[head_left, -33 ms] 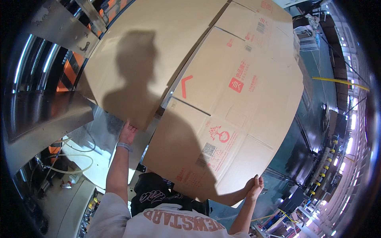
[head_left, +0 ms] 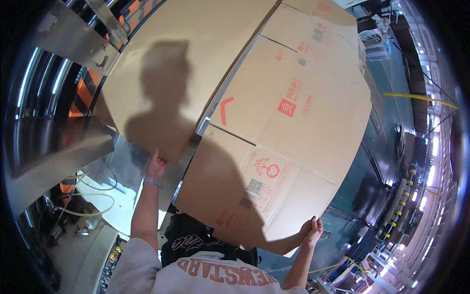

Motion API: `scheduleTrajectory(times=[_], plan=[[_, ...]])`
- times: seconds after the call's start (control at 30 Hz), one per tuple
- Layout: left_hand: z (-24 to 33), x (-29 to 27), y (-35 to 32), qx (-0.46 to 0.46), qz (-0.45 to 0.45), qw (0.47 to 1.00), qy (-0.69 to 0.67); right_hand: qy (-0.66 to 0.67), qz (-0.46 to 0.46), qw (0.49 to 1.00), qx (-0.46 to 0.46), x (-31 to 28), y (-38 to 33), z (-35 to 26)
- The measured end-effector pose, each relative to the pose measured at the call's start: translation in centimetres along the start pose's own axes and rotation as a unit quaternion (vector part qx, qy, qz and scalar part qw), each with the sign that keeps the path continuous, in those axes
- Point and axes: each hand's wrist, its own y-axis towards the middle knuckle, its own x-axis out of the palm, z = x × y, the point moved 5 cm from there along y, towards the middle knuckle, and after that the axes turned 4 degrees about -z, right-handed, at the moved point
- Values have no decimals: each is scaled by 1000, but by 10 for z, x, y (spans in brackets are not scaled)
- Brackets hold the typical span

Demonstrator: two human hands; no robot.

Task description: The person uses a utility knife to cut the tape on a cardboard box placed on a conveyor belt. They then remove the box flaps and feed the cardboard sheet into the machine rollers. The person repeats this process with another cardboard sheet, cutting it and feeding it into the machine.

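Observation:
A large plain brown cardboard sheet [head_left: 220, 44] lies on the left, with my head-and-shoulders shadow across it. My left hand [head_left: 156, 166] is closed on its near edge, the fingers curled at the corner. To its right lies a flat cardboard box blank [head_left: 320, 132] with red print, slots and crease lines. My right hand [head_left: 312, 233] pinches the near right corner of this blank, the thumb on top and some fingers hidden below. A narrow gap runs between the two pieces of cardboard.
Metal machine parts with rollers [head_left: 51, 83] and a steel guard [head_left: 58, 159] stand close on the left. A pale hose [head_left: 93, 213] loops below them. At right are a yellow bar [head_left: 418, 98] and a stack of bundled material [head_left: 374, 44].
The printed blank sits very slightly further left in the view. Both hands keep their holds, and little else differs.

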Motion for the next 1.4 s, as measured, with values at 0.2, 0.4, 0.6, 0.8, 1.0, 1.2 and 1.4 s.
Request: scheduleTrajectory(times=[0.2, 0.4, 0.6, 0.8, 1.0, 1.2, 1.4], plan=[[16, 41, -28, 29, -43, 995, -83, 66, -51, 996, 31, -24, -10, 18], [40, 48, -48, 50, -61, 996, -47, 74, -44, 995, 40, -33, -17, 30], [45, 94, -92, 47, -118, 991, -30, 99, -73, 987, 106, -42, 2, 69], [7, 148, -134, 34, -83, 996, 22, 107, -108, 982, 108, -18, 25, 93], [10, 153, -152, -7, -91, 996, 24, 99, -137, 980, 109, -24, 36, 88], [-4, 191, -194, 17, -78, 997, 24, 186, -156, 960, 142, 4, 44, 117], [-84, 216, -224, -72, -81, 994, -17, 217, -183, 944, 168, 84, 27, 124]])
